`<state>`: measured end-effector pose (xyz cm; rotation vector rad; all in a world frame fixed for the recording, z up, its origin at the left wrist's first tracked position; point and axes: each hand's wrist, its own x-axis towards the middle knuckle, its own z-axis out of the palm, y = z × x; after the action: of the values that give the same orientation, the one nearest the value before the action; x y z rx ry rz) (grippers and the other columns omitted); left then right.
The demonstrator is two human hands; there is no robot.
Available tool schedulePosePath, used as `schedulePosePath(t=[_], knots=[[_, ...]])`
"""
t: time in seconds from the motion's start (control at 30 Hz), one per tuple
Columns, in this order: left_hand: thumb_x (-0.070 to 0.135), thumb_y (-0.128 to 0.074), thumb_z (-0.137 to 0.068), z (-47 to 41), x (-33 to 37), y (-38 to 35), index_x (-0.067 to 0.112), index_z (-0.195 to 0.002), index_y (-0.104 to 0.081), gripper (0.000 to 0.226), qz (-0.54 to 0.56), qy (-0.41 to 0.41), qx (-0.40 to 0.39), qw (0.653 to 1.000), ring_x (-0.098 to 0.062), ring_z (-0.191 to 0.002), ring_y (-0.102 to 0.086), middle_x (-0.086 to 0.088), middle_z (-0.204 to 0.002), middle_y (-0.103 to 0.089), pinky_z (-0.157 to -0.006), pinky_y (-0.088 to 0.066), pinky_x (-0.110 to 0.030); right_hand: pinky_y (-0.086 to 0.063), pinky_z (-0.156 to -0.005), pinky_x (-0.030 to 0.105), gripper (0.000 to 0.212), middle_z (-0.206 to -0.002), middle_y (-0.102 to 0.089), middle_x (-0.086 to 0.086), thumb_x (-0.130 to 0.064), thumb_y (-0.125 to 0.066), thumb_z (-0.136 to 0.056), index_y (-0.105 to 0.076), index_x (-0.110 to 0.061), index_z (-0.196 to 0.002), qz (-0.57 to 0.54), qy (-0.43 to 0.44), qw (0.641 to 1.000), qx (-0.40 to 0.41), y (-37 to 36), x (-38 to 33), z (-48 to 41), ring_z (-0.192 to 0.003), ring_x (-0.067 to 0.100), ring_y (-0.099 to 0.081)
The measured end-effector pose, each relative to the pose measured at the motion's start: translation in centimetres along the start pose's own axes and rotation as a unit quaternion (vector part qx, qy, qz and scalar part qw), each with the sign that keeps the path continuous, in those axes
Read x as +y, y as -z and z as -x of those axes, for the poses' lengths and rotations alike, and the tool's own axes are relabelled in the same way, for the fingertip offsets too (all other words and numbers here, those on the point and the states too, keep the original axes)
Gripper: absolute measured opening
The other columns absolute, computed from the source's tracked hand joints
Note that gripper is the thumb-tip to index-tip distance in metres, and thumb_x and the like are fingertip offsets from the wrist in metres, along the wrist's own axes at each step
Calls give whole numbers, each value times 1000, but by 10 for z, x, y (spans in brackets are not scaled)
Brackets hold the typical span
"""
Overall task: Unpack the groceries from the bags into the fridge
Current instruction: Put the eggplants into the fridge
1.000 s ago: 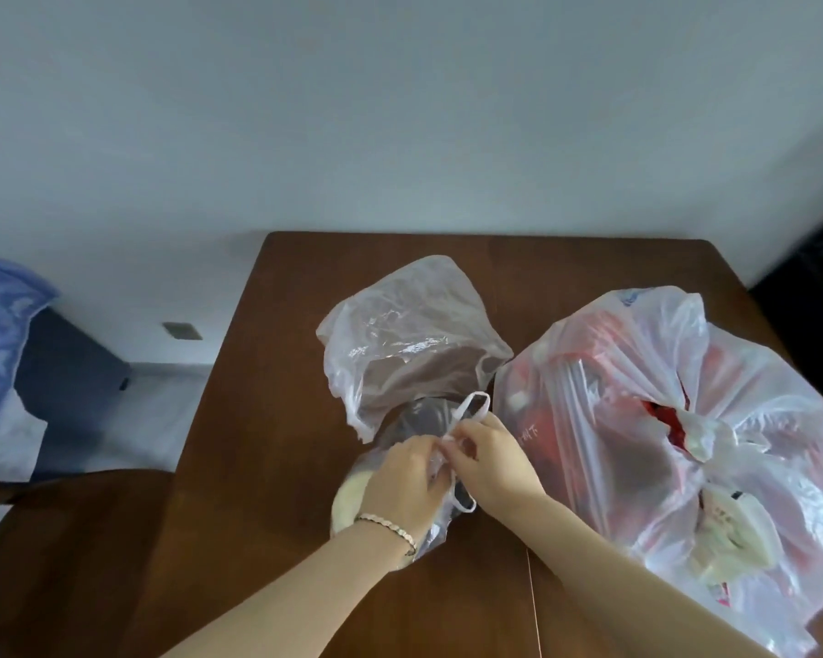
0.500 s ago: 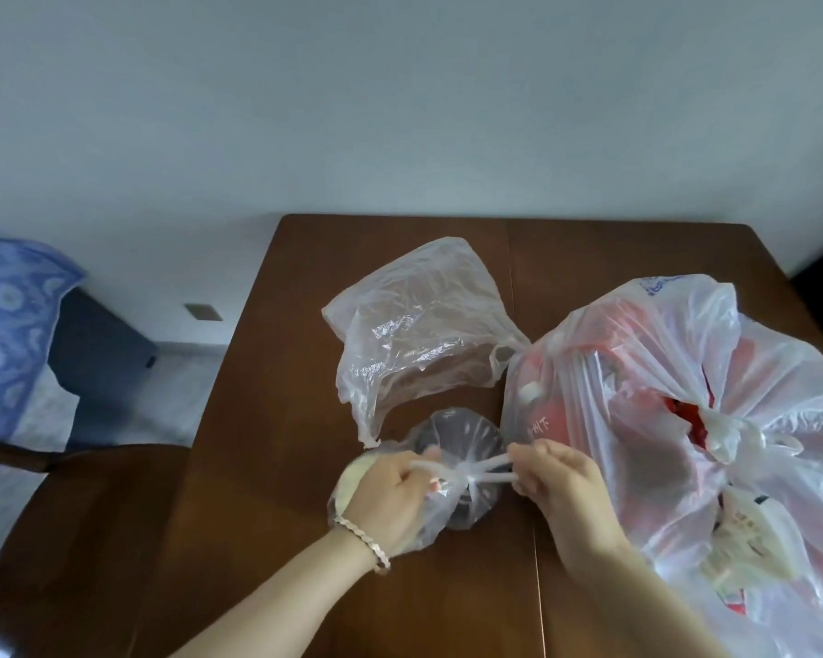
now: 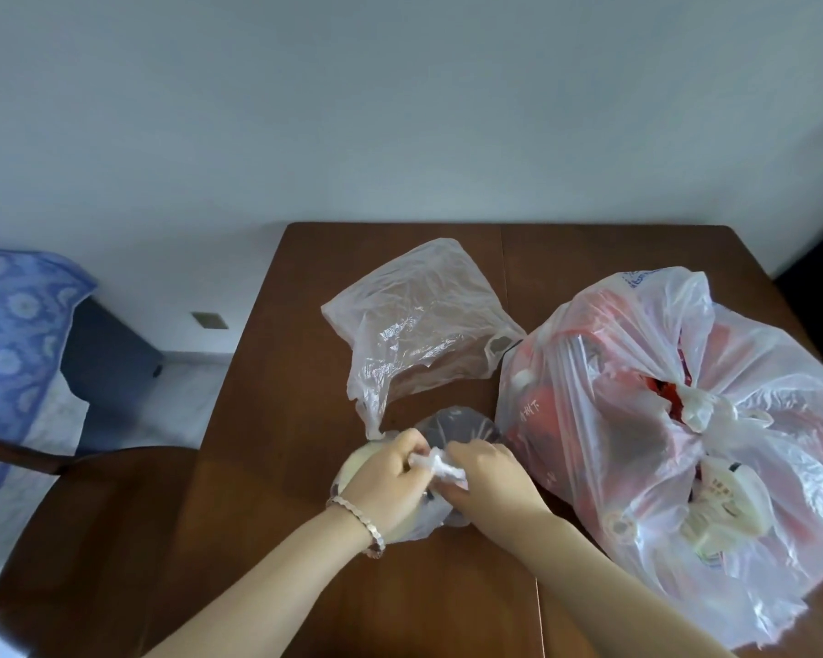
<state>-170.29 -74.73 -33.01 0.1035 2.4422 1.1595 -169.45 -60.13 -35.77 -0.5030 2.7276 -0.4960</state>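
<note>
Two hands meet over a small clear bag (image 3: 454, 427) set near the front of the brown wooden bench (image 3: 267, 491). The left hand (image 3: 386, 477), ringed at the wrist by a beaded bracelet (image 3: 359, 520), is curled round the bag's twisted white handles (image 3: 440, 467). The right hand (image 3: 488, 477) is pinched onto the same crumpled twist from the other side. A pale rounded item (image 3: 355, 467) can be made out through the thin film; what it is cannot be told.

Just beside the small bag, on the right, a large translucent bag (image 3: 614, 382) is heaped and knotted at its top. Red packaging and a cream-coloured pack are seen through its wrinkled plastic, and the bench's right side is largely taken up by it.

Farther back, a slack, crinkled empty bag (image 3: 419, 325) is spread flat on the wood. Bare, smooth board is left along the left side and the far edge.

Beyond the left edge a dark wooden chair (image 3: 91, 515) is drawn close, with a blue patterned cloth (image 3: 15, 325) behind it.
</note>
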Motion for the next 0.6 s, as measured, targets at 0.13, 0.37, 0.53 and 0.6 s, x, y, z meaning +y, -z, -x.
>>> schedulePosePath(t=[0.13,0.37,0.53,0.6], knots=[[43,-37,-76,13,-4,8,16,-83,-64,39,-191,-153,-4,969,-13,-79,-57,4,-83,-62,-69,-45,-21,-35,-66,26,9,-84,-47,-1,-17,-51,-80,-45,-20,-85,-40,-61,997,-9,5,-4,6,-75,21,-42],[25,-65,-69,22,-16,29,14,-53,-40,32,172,78,163,968,-10,-55,-31,7,-53,-35,-48,-23,-18,-29,-53,17,41,-53,-32,-8,-14,-67,-83,-32,-17,-61,-424,-149,886,112,22,2,20,-49,4,-29],[22,-53,-94,28,13,59,9,-73,-67,28,351,56,256,899,-4,-61,-65,9,-62,-70,-58,-50,-15,-30,-51,21,40,-55,-27,-2,-3,-54,-88,-28,-16,-60,-476,-238,802,270,41,-2,26,-51,10,-25],[26,-48,-95,33,17,72,7,-73,-61,32,337,47,175,924,-11,-57,-64,4,-63,-71,-60,-50,-25,-30,-52,23,35,-58,-31,-1,1,-51,-86,-33,-15,-61,-469,-279,766,340,52,-1,31,-55,12,-29]])
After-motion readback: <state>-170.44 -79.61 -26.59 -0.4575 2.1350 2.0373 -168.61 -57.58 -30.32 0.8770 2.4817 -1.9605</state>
